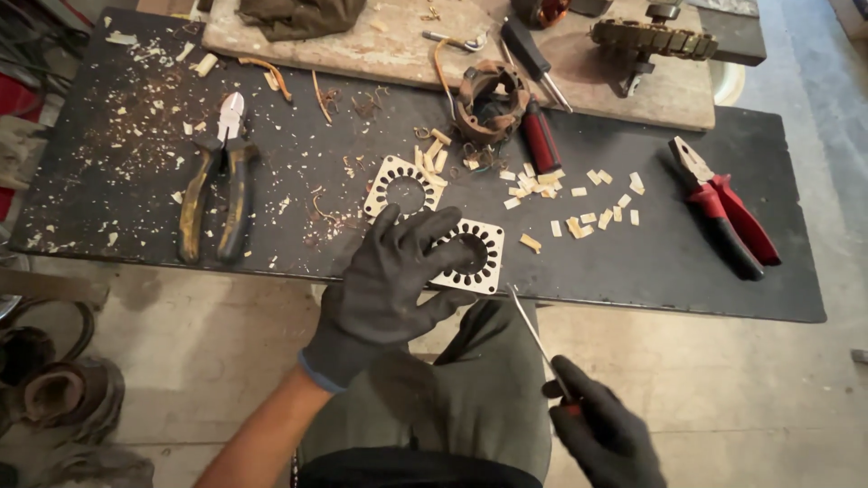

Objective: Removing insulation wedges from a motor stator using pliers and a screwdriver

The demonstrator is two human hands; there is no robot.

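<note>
2 pliers (217, 185) (728, 208), 2 slotted plates (404, 188) (472, 256), 3 screwdrivers (541, 136) (535, 56) (539, 342).

A dark, scuffed workbench top (633, 262) is carrying everything, littered with pale wood chips (588, 208) and curls of copper wire (271, 72). Yellow-handled pliers (217, 190) are lying at the left, red-handled pliers (728, 212) at the right. Two slotted square metal laminations (402, 181) are resting near the front edge, one overlapping the other. A worn motor stator (490, 101) is sitting beside a red-handled screwdriver (541, 136). A wooden board (398, 45) is lying across the back.
</note>
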